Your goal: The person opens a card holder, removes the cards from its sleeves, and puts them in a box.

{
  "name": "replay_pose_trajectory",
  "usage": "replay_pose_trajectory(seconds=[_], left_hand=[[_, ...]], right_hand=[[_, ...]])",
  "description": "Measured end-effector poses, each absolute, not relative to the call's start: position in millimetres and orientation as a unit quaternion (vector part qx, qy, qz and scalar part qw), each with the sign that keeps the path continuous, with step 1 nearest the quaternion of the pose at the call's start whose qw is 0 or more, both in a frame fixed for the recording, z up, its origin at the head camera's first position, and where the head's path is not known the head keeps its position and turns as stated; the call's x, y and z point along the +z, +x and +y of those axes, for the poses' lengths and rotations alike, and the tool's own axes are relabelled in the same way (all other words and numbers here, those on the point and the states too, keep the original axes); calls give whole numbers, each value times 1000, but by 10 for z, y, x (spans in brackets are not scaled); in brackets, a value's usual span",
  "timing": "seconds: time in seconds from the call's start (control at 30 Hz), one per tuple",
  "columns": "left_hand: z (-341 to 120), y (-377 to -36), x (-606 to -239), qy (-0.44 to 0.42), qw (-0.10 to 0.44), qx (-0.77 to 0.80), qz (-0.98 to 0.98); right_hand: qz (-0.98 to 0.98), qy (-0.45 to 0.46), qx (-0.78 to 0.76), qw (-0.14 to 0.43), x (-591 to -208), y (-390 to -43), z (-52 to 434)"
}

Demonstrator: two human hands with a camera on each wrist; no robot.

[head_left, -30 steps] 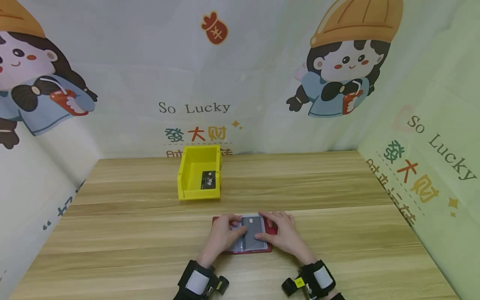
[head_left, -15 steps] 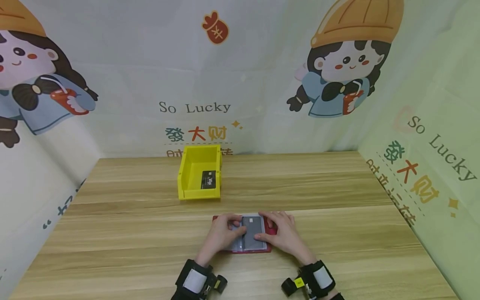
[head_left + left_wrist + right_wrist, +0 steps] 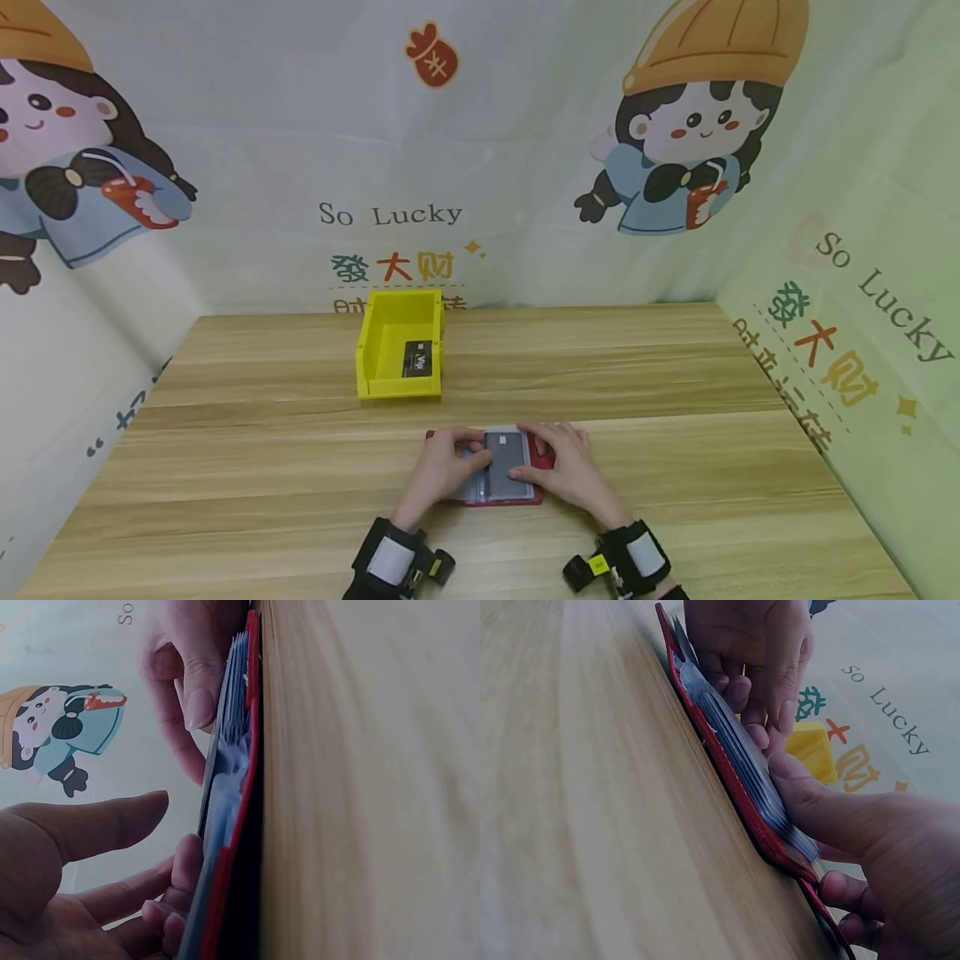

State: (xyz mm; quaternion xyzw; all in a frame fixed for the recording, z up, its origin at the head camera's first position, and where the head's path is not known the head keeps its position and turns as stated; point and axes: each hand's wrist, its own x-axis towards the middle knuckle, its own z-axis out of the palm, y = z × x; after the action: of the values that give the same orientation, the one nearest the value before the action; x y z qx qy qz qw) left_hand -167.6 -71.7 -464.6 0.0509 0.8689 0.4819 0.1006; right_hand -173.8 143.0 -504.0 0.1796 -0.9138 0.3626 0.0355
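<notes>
A red card holder (image 3: 536, 497) lies spread on the wooden table, its clear sleeves (image 3: 746, 761) seen edge-on in both wrist views. In the head view a grey card (image 3: 506, 479) with a small pale square shows on the right-hand page. My left hand (image 3: 442, 467) rests its bent fingers on the left page; its thumb (image 3: 131, 819) reaches toward the middle and stands clear of the page in the left wrist view. My right hand (image 3: 566, 467) grips the right side, thumb (image 3: 799, 780) on the sleeve stack and other fingers at the edges. The hands partly cover the holder.
Behind the card holder stands a yellow bin (image 3: 363, 371) with a black VIP card (image 3: 417, 360) inside. A printed cloth (image 3: 525, 183) hangs behind and beside the table (image 3: 637, 367). Both wrists carry strapped-on black cameras.
My left wrist has shifted very slightly to the left. Otherwise both hands and the card holder stay in place.
</notes>
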Motion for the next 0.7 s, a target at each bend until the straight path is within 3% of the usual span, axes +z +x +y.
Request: replay_pose_trajectory(seconds=[0.7], left_hand=[[-741, -1707, -4671, 52, 120, 505, 853]], right_hand=[[-918, 168, 360, 18, -5014, -1730, 1422]])
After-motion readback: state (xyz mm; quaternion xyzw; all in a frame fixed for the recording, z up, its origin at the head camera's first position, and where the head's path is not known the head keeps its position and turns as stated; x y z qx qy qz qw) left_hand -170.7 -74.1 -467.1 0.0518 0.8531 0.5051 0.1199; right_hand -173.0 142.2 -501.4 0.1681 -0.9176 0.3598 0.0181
